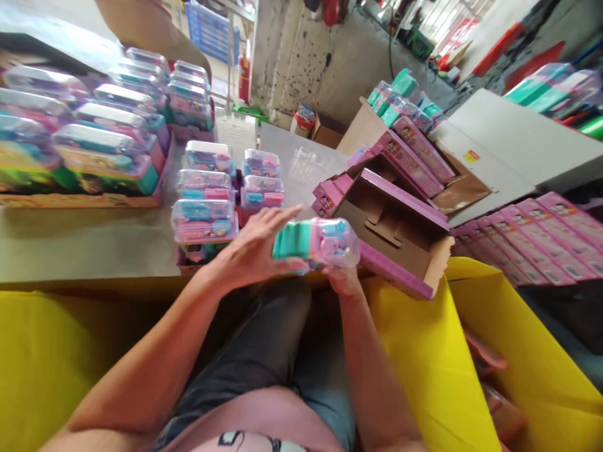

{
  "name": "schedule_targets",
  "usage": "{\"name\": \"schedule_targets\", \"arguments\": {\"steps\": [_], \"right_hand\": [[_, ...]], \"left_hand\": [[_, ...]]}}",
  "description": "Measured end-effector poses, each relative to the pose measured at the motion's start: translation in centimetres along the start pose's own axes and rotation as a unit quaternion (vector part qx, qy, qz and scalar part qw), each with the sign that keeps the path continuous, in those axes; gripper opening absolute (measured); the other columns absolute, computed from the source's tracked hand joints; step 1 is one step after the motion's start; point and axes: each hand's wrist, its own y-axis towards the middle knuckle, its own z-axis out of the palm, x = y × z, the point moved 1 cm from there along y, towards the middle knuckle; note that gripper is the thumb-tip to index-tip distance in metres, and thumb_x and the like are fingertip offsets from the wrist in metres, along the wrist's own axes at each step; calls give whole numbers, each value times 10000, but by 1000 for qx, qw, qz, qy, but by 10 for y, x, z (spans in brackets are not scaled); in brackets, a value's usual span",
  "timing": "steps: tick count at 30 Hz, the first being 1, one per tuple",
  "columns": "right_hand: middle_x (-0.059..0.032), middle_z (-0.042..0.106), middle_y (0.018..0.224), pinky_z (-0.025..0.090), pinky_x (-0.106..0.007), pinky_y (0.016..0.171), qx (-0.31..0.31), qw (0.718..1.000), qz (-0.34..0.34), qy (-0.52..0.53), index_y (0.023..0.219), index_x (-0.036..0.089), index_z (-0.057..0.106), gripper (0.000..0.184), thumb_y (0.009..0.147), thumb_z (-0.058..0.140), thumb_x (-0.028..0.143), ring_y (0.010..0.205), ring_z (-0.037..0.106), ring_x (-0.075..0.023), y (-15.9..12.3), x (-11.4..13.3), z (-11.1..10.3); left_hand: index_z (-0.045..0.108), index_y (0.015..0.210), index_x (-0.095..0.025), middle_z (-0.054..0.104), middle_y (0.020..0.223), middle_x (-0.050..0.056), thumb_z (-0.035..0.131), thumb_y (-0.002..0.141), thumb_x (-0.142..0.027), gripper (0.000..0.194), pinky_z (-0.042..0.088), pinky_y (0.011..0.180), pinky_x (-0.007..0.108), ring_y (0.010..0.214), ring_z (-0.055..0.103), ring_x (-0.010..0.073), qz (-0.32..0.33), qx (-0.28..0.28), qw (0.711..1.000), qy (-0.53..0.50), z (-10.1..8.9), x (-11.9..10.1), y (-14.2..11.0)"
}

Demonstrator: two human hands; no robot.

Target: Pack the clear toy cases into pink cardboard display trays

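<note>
In front of my lap, both hands are on a clear plastic pack (325, 242) with a teal end and pink and blue pieces inside. My left hand (257, 242) wraps its teal end, fingers above and thumb along the lower edge. From below, my right hand (343, 279) grips the transparent end; most of its fingers are hidden. Just beyond my left hand, similar packs (205, 216) stand in two short rows in a pink display box on the table. An open pink display box (396, 232) with a brown inside lies tilted at the right.
Filled display boxes (103, 150) crowd the grey table (85, 245) at the left. Pink boxes (532, 238) stand in a row at the right, near a carton (499, 150) with raised flaps. Yellow sheeting (409, 339) borders my seat. A person's arm (155, 31) shows across the table.
</note>
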Motion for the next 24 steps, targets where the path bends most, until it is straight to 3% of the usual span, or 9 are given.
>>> {"name": "schedule_targets", "arguments": {"steps": [3,6,10,15,19,21,23,24], "right_hand": [[2,618,1191,500,-421,1070,59,997,-15,55,1209,320,529,748,572,920,333,1131,632,-196,31,0,21],[-12,600,1258,509,-417,1062,86,995,-21,41,1285,328,483,840,569,921,292,1172,616,-209,48,-8,41],[-20,582,1292,536,-413,1018,76,997,-2,18,1297,328,478,871,552,928,358,1169,610,-219,55,-17,58],[-35,660,1076,578,-393,893,143,987,53,-52,1186,232,558,807,497,953,376,980,646,-217,61,-3,68],[-47,665,1064,570,-385,866,190,975,49,-102,1151,193,576,759,524,942,415,957,640,-214,73,1,73],[-69,667,1095,567,-401,892,204,966,28,-158,1219,181,562,789,572,920,458,990,644,-234,75,3,74],[-118,642,1199,542,-436,974,186,947,-42,-260,1342,168,502,872,627,894,478,1099,627,-272,67,11,72],[-146,608,1275,511,-451,1034,166,926,-91,-327,1407,163,453,894,678,869,469,1182,595,-288,58,17,70]], "left_hand": [[531,1383,-168,601,1338,121,561,944,-413,504,435,1078,432,1251,551,274,-39,-66,996,49,-34,23,7],[582,1310,-163,646,1274,105,476,983,-351,392,467,1036,384,1181,604,238,-53,-73,995,53,-49,32,9],[564,1337,-148,642,1296,126,464,991,-389,434,473,1027,388,1189,606,247,-35,-20,998,46,-45,37,6],[558,1375,-192,648,1251,116,430,1000,-493,498,474,1000,407,1155,616,264,-37,40,996,75,-38,48,4],[579,1356,-154,653,1252,140,379,1010,-491,523,463,1013,429,1165,614,283,-63,58,991,99,-41,51,4],[423,1499,-164,581,1398,148,395,1001,-509,607,436,1055,434,1266,562,290,-61,59,991,104,-42,48,3],[277,1578,-209,514,1486,130,421,983,-547,699,412,1082,448,1330,513,300,-44,74,989,123,-42,43,2],[279,1580,-233,526,1478,119,425,978,-560,701,414,1075,461,1320,521,311,-37,83,986,143,-40,42,2]]}}
